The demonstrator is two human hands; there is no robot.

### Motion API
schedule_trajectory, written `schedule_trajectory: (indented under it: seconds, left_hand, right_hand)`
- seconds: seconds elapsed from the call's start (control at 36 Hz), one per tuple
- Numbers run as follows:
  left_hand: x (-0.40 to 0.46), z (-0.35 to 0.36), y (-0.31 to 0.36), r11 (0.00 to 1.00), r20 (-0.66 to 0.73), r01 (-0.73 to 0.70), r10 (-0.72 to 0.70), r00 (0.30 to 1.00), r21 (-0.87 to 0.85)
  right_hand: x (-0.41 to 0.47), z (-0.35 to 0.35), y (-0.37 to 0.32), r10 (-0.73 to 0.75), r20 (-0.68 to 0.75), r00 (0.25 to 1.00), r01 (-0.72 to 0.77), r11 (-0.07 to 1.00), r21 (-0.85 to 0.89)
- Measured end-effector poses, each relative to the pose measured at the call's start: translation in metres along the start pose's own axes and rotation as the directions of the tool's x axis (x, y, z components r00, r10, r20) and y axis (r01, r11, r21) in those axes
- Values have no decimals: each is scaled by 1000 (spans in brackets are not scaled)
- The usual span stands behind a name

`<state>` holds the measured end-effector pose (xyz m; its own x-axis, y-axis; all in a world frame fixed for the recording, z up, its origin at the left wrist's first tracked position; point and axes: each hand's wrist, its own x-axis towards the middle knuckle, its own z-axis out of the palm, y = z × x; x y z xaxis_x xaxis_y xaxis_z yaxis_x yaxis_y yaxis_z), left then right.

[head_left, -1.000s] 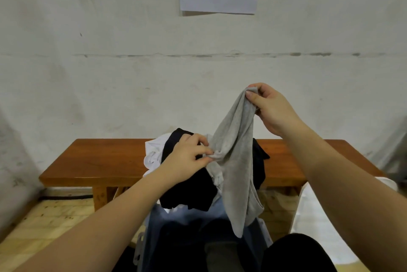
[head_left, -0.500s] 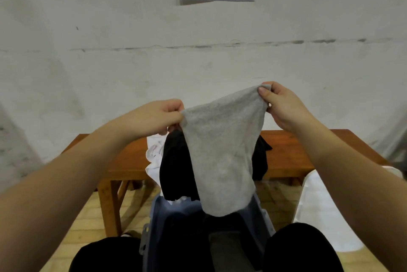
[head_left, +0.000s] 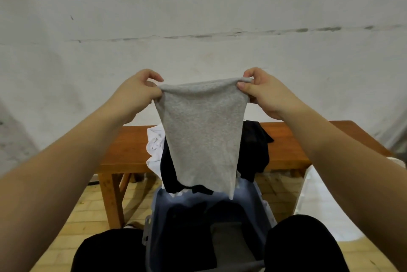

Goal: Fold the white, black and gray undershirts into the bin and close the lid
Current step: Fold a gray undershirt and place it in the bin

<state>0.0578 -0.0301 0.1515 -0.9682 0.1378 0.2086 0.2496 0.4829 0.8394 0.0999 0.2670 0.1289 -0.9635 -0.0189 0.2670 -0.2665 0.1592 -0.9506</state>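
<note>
The left hand (head_left: 134, 95) and right hand (head_left: 264, 93) pinch the gray undershirt (head_left: 200, 135) by its top corners above the open bin (head_left: 158, 212); folding it is in hand, and halving it likely comes next.

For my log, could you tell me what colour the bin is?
The bin is blue-gray, seen in the head view.

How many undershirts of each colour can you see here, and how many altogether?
Gray undershirt, held up by the left hand and right hand: 1
Black undershirt, on the bench: 1
White undershirt, on the bench: 1
Total: 3
</note>
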Motion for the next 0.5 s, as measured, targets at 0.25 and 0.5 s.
schedule_trajectory:
  seconds: [0.25,0.5]
  left_hand:
    - [6,12,-26,930,-22,175,-178,984,323]
    - [29,7,-19,963,-103,139,-118,988,229]
  right_hand:
    - [4,10,20,102,130,986,-78,981,-177]
    - [30,5,21,62,91,994,-53,993,-102]
